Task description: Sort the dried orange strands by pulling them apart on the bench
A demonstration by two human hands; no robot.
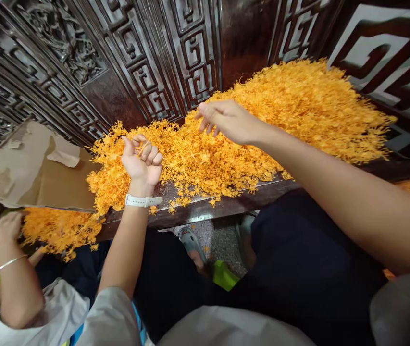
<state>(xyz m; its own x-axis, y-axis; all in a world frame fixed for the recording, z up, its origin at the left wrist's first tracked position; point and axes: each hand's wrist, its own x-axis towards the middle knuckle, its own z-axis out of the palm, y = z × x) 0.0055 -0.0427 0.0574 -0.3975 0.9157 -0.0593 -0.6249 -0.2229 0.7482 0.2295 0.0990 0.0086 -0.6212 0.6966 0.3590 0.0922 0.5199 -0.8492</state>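
Note:
A large heap of thin orange strands (298, 110) covers the dark wooden bench seat (205, 207). My left hand (142, 161), with a white watch on its wrist, is closed in a fist over the heap's left part, and a few orange strands stick out between its fingers. My right hand (226, 120) reaches across the middle of the heap, palm down, fingers curled and hanging just above the strands. I cannot see anything held in it.
A torn cardboard sheet (35, 168) lies at the left with more orange strands (58, 230) under it. Another person's hand with a thin bracelet (8, 233) works at the lower left. The carved dark wooden backrest (136, 62) rises behind the heap. Sandalled feet (193, 245) show below the bench.

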